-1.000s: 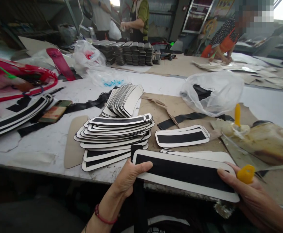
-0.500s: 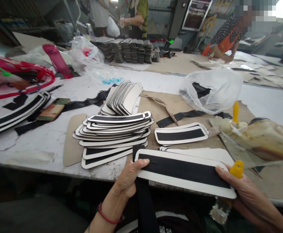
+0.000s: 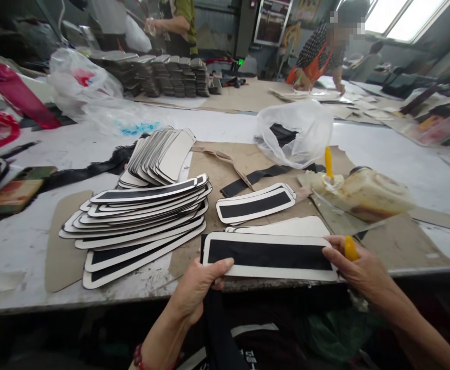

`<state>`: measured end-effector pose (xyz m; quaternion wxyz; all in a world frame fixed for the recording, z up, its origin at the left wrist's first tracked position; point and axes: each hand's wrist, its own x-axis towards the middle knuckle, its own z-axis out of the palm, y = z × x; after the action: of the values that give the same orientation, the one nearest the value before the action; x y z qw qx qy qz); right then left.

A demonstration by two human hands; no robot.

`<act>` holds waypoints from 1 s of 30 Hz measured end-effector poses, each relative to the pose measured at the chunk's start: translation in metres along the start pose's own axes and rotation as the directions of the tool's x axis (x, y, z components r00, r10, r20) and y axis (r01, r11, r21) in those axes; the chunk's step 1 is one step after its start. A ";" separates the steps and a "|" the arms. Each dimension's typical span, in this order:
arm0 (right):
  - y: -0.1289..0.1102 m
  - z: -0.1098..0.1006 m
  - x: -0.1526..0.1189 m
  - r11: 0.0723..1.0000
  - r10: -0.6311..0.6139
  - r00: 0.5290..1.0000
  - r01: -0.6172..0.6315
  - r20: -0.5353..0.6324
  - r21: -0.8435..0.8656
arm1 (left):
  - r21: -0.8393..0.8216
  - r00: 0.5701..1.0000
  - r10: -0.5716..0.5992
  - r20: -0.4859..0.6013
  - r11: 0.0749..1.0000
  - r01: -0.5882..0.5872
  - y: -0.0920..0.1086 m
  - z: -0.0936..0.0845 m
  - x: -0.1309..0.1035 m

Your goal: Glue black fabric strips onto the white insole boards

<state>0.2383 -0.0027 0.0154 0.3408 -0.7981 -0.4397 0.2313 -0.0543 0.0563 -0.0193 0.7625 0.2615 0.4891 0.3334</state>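
Note:
Between my two hands is a long white panel (image 3: 279,272) with rounded corners and a black strip (image 3: 271,255) along its middle. My left hand (image 3: 200,285) pinches its left end, thumb on top; black webbing hangs below that hand. My right hand (image 3: 363,270) grips the right end and also keeps a brush with a yellow handle (image 3: 351,248) in its palm. The brush's lower end is mostly hidden. Just beyond the panel lie plain white panels (image 3: 298,226) and a small pile of black-striped panels (image 3: 256,204).
Left of my hands is a fanned stack of striped panels (image 3: 140,221), with plain pieces (image 3: 171,154) behind. A glue container (image 3: 379,192) with another yellow-handled brush (image 3: 328,162) stands right. A clear plastic bag (image 3: 294,133) lies farther back. Co-workers stand across the table.
My view has swung to the right, so the table's things sit farther left. The panel in my hands is more level and closer to the table's edge.

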 end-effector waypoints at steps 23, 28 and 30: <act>-0.055 0.062 -0.037 0.577 -0.716 0.651 0.756 0.253 -0.311 | 0.254 0.992 0.055 0.112 0.964 -0.082 -0.016 0.038 -0.014; -0.055 0.060 -0.043 0.502 -0.782 0.582 0.801 0.224 -0.326 | 0.204 0.991 0.079 0.105 0.974 -0.099 -0.019 0.038 -0.014; -0.053 0.059 -0.046 0.460 -0.806 0.545 0.822 0.229 -0.337 | 0.205 0.991 0.108 0.075 0.971 -0.121 -0.021 0.038 -0.014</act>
<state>0.1468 -0.0021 0.0193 0.2277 -0.5387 -0.8101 -0.0412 -0.0184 0.0297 -0.0121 0.7253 0.3782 0.4812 0.3152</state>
